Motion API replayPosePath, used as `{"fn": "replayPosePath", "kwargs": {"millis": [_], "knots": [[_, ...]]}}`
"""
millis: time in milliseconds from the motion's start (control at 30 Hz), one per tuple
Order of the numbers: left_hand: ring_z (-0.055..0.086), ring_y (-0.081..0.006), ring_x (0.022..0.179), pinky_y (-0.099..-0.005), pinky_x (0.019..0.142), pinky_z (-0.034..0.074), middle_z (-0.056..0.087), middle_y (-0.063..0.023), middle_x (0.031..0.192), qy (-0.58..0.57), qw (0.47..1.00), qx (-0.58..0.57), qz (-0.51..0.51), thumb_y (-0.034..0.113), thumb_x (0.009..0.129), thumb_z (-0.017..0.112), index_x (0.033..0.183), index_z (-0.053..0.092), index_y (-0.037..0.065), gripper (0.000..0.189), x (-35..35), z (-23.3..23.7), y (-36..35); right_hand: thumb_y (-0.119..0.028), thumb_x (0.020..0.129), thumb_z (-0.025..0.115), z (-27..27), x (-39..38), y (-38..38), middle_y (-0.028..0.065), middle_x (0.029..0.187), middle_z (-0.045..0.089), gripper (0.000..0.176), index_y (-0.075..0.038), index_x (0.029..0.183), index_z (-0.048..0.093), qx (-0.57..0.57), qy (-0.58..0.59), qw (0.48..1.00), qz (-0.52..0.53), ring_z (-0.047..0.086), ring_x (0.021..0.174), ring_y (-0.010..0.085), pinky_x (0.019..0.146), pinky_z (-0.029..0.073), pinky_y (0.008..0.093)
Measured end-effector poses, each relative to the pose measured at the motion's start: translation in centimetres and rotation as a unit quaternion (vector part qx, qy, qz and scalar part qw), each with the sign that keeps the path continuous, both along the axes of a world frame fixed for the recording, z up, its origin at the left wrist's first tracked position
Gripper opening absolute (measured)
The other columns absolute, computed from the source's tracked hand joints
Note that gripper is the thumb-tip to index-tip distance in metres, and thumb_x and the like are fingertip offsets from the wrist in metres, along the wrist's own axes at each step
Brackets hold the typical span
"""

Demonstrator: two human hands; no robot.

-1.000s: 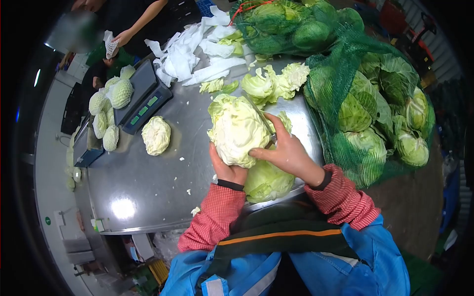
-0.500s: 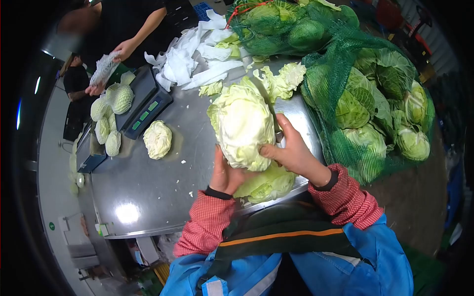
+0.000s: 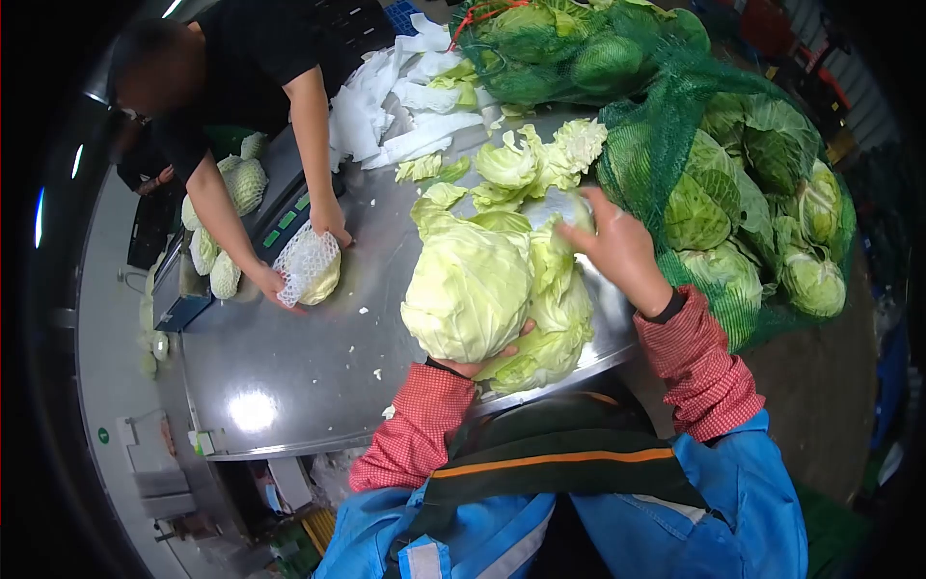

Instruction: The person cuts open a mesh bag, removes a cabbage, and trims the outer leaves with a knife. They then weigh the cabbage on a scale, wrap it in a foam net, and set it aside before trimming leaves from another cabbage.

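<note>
A pale green cabbage rests in my left hand, which is mostly hidden beneath it, with fingertips showing at its lower right. My right hand is raised to the right of the cabbage, fingers apart, with nothing held in it. Loose outer leaves lie beside and under the cabbage near the table's front edge. More torn leaves are heaped behind it, left of my right hand.
Green net bags of cabbages stand at the right and back. Across the metal table, a co-worker's hands fit a white foam net round a cabbage beside a scale. White foam nets lie behind.
My right hand has left the cabbage and moved right and up, opening. The cabbage has turned and tipped toward the left. The co-worker has leaned in and brought the foam net onto the table cabbage.
</note>
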State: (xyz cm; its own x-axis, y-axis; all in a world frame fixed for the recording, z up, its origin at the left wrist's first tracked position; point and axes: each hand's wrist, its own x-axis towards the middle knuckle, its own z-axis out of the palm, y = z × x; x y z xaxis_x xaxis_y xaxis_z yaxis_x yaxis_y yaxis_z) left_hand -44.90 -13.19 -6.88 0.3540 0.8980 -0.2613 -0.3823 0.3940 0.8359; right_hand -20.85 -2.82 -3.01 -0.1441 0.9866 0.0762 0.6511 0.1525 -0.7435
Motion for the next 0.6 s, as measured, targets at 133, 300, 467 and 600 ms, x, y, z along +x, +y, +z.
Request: {"fn": "replayPosePath", "kwargs": {"millis": [133,300,467,600], "knots": [[0.039,-0.0286,0.138,-0.0442,0.113,0.036,0.038,-0.0088,0.153,-0.258,0.961,-0.071,0.067,0.039,0.094,0.059,0.153,0.025,0.017,0.072,-0.4,-1.0,-0.2,-0.039,0.084,0.068,3.6,-3.6,-4.7,0.0239,0.105,0.061,0.058,-0.009,0.13,0.051,0.105,-0.102,0.982,0.119,0.067,0.073,0.0375,0.062,0.055,0.0432],[0.057,-0.0275,0.119,-0.047,0.086,0.057,0.049,-0.007,0.143,-0.154,0.987,0.015,0.035,0.032,0.09,0.067,0.15,0.031,0.015,0.072,-0.2,-0.5,0.2,-0.032,0.08,0.069,1.2,-3.9,-4.6,0.0209,0.099,0.063,0.054,-0.008,0.125,0.052,0.139,-0.015,0.976,0.169,0.066,0.076,0.0397,0.064,0.055,0.0447],[0.06,-0.0318,0.113,-0.0529,0.078,0.059,0.053,-0.0092,0.138,-0.039,0.992,-0.106,0.049,0.04,0.092,0.063,0.147,0.036,0.015,0.066,0.8,2.5,0.2,-0.038,0.081,0.07,-3.4,-1.3,0.6,0.0197,0.094,0.065,0.057,-0.007,0.126,0.052,0.051,-0.105,0.993,0.017,0.065,0.081,0.0412,0.066,0.054,0.0448],[0.054,-0.0387,0.122,-0.0597,0.084,0.054,0.05,-0.0101,0.142,-0.207,0.964,-0.153,0.071,0.067,0.092,0.04,0.148,0.035,0.017,0.076,-0.4,-0.1,1.0,-0.046,0.088,0.065,1.5,-3.1,-2.0,0.0225,0.088,0.065,0.063,-0.004,0.132,0.048,0.062,0.037,0.995,0.075,0.065,0.084,0.043,0.067,0.052,0.0461]]}}
